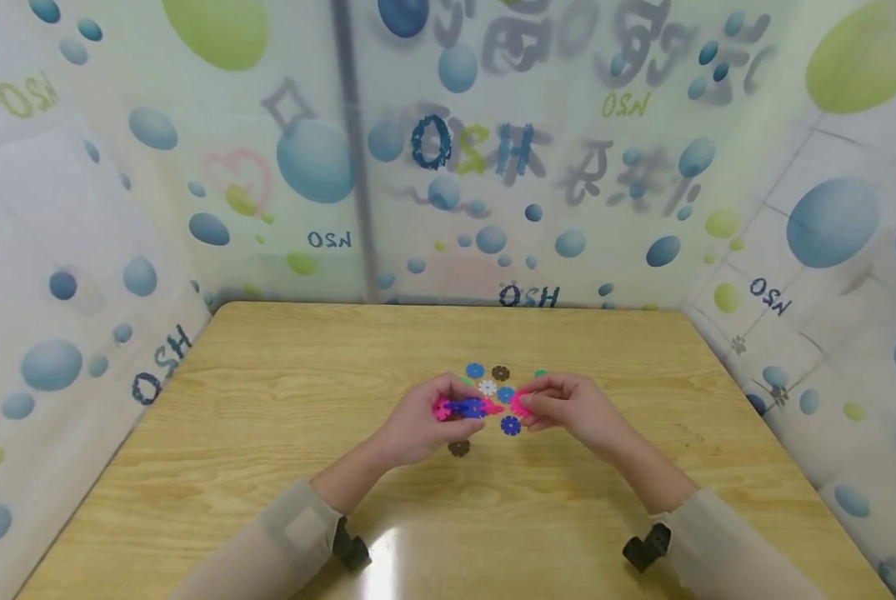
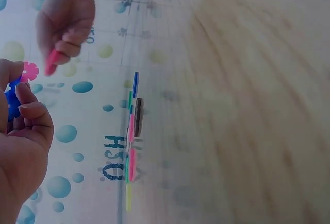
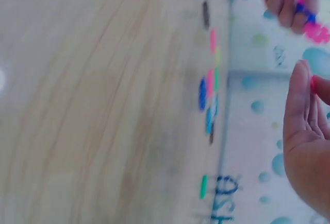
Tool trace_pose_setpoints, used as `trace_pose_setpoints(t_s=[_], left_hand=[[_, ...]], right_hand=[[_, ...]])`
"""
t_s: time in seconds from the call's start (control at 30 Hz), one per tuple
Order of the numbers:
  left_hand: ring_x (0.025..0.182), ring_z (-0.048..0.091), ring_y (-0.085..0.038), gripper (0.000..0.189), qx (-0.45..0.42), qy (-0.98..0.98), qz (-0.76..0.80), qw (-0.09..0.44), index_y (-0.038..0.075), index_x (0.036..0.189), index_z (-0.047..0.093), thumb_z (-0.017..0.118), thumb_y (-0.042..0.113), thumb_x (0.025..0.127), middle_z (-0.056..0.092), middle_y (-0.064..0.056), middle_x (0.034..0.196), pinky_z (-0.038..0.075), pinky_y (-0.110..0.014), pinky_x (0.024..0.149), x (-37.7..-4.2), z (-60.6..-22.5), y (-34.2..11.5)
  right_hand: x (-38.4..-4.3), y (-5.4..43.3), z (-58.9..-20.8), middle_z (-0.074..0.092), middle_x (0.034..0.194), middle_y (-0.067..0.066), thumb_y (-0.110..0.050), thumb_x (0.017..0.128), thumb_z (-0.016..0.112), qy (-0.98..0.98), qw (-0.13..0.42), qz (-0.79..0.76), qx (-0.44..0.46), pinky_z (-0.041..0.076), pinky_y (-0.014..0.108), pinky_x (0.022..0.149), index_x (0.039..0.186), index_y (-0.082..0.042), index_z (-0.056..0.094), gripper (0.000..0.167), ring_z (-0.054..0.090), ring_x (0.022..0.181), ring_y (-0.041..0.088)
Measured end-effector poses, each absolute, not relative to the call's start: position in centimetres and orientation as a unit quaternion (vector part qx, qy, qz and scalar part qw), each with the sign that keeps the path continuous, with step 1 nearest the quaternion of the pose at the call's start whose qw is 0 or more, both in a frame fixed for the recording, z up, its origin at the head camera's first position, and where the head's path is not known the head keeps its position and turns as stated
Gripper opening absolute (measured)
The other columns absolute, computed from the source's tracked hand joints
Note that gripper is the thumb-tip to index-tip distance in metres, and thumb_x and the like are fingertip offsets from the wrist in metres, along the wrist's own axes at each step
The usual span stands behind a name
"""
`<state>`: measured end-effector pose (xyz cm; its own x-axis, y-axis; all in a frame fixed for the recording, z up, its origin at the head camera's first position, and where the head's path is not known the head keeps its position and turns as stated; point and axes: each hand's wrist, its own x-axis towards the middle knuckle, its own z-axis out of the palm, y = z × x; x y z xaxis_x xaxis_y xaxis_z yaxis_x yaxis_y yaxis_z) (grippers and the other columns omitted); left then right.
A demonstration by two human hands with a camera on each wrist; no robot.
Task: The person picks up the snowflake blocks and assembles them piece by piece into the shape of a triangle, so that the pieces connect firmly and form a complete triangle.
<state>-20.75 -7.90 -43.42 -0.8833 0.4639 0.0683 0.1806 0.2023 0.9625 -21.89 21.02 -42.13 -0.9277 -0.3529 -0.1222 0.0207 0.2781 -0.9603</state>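
A pale yellow wood-grain tabletop (image 1: pixel 267 358) spreads below patterned walls. Above it, well in from the left and right edges, are two bare hands. The left hand (image 1: pixel 421 423) curls its fingers round a pink-and-blue chain of joined, notched plastic-looking discs (image 1: pixel 468 407). The right hand (image 1: pixel 573 408) pinches a single pink notched disc (image 1: pixel 519 405), apart from the chain. Loose on the tabletop, toward the far edge, lie a dark blue notched disc (image 1: pixel 511 426), a white one (image 1: pixel 488 387) and others.
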Motion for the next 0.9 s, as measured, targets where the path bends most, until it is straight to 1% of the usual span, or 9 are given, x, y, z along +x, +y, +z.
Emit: trace_pose_setpoints(t_s=[0.1,0.2,0.37,0.53,0.73,0.9], left_hand=[[0.101,0.072,-0.017,0.033,0.215,0.763,0.598,0.116,0.011,0.128,0.071,0.084,0.019,0.099,0.072,-0.011,0.121,0.064,-0.024,0.081,-20.7,-43.3,-8.0],[0.102,0.072,-0.017,0.033,0.22,0.764,0.596,0.112,0.009,0.127,0.072,0.085,0.02,0.099,0.072,-0.012,0.121,0.064,-0.024,0.083,-20.7,-43.2,-8.0],[0.101,0.072,-0.017,0.032,0.231,0.767,0.59,0.106,0.009,0.126,0.072,0.084,0.019,0.099,0.073,-0.012,0.119,0.064,-0.024,0.084,-20.7,-43.3,-7.8],[0.096,0.072,-0.016,0.031,0.238,0.764,0.59,0.104,0.008,0.126,0.071,0.084,0.018,0.099,0.074,-0.012,0.116,0.063,-0.024,0.079,-20.8,-43.5,-7.8],[0.093,0.07,-0.015,0.029,0.245,0.767,0.585,0.098,0.008,0.124,0.071,0.083,0.017,0.1,0.075,-0.01,0.111,0.061,-0.023,0.074,-20.8,-43.8,-7.7],[0.089,0.067,-0.015,0.027,0.236,0.764,0.592,0.098,0.01,0.121,0.073,0.085,0.013,0.097,0.076,-0.008,0.109,0.055,-0.021,0.066,-20.7,-43.7,-7.7]], right_hand=[[-21.0,20.4,-41.1,0.082,0.107,0.007,-0.024,0.108,0.073,0.761,0.171,-0.615,-0.114,0.07,0.04,0.089,0.131,0.006,0.07,0.038,0.082,0.094,0.028],[-20.5,20.1,-40.6,0.081,0.101,0.006,-0.023,0.107,0.074,0.752,0.179,-0.624,-0.118,0.07,0.037,0.087,0.13,0.006,0.069,0.037,0.081,0.09,0.023],[-20.0,19.5,-40.4,0.08,0.099,0.006,-0.019,0.108,0.072,0.746,0.178,-0.63,-0.122,0.07,0.037,0.087,0.127,0.009,0.069,0.034,0.081,0.087,0.018],[-19.5,18.9,-40.1,0.079,0.097,0.003,-0.015,0.109,0.07,0.729,0.178,-0.652,-0.109,0.069,0.031,0.084,0.127,0.012,0.066,0.033,0.08,0.086,0.012],[-19.2,18.4,-39.8,0.079,0.096,0.004,-0.013,0.109,0.069,0.724,0.177,-0.662,-0.083,0.069,0.03,0.083,0.126,0.012,0.067,0.03,0.08,0.085,0.012],[-19.1,18.1,-39.9,0.079,0.097,0.004,-0.014,0.109,0.069,0.73,0.169,-0.656,-0.087,0.069,0.031,0.083,0.125,0.012,0.068,0.03,0.08,0.083,0.013]])
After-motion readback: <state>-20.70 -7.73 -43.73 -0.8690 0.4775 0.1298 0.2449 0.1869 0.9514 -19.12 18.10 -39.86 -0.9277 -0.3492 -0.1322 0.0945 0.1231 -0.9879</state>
